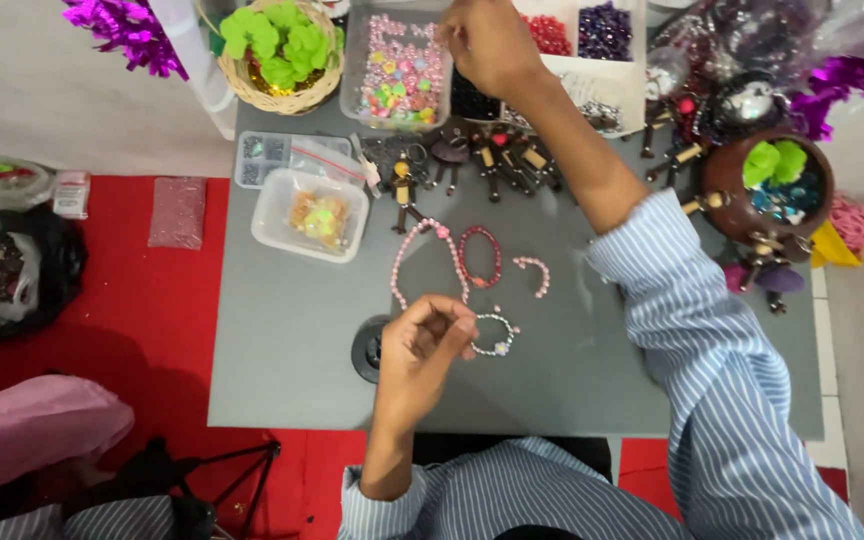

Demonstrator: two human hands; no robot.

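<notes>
My left hand (424, 345) hovers over the grey table (282, 340), its fingers pinched on a thin thread that runs to a small white bead bracelet (495, 335) lying beside it. My right hand (487, 42) reaches far to the back, fingers closed over a clear box of pink and coloured beads (397, 70); what it holds I cannot make out. A long pink bead strand (414, 255), a red bracelet (479, 257) and a short pink piece (535, 272) lie between my hands.
A basket of green flowers (277, 50) stands back left, with clear plastic containers (310, 213) beside it. Wooden figure keychains (492, 160) lie in a row. A brown bowl (764, 185) sits right. Bags (12, 265) rest on the red floor.
</notes>
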